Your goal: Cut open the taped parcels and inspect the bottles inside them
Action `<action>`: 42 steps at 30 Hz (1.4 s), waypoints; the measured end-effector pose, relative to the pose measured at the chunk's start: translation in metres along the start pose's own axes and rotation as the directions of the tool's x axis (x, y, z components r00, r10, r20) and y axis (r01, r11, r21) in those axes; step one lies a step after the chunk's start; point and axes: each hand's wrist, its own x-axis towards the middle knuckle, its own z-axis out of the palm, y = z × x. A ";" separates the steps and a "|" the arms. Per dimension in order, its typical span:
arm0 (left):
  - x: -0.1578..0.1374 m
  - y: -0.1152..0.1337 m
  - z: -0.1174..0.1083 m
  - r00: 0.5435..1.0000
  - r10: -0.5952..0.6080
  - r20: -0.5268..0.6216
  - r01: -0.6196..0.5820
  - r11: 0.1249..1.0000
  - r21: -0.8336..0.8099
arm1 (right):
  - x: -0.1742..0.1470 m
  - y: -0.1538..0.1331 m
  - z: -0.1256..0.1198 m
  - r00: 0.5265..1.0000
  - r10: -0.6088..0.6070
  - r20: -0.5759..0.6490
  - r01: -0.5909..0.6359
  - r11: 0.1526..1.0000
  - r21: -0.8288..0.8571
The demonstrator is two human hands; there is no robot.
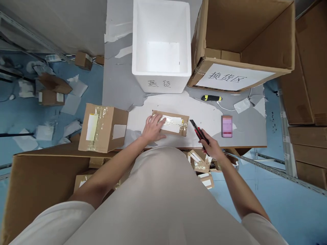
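A small taped cardboard box (182, 131) with a white label lies flat on the table in front of me. My left hand (153, 128) rests on its left end, fingers spread over the top. In my right hand (211, 146) is a red and black utility knife (200, 133), its dark blade out and pointing up and left. The blade tip is close to the box's right end, apart from it. Beside my left hand stands a larger taped cardboard box (103, 127) with labels on two sides.
A white foam box (163, 83) and a big open carton (235, 76) with a handwritten sheet stand at the back. A yellow and black tool (211, 98) and a phone (227, 126) lie on the right. Another large carton (38, 190) sits below the table at left.
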 end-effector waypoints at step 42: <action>0.031 0.003 -0.006 0.980 -0.154 0.127 0.147 0.987 0.062 | -0.021 -0.008 0.010 0.994 -0.098 0.057 0.113 0.913 -0.391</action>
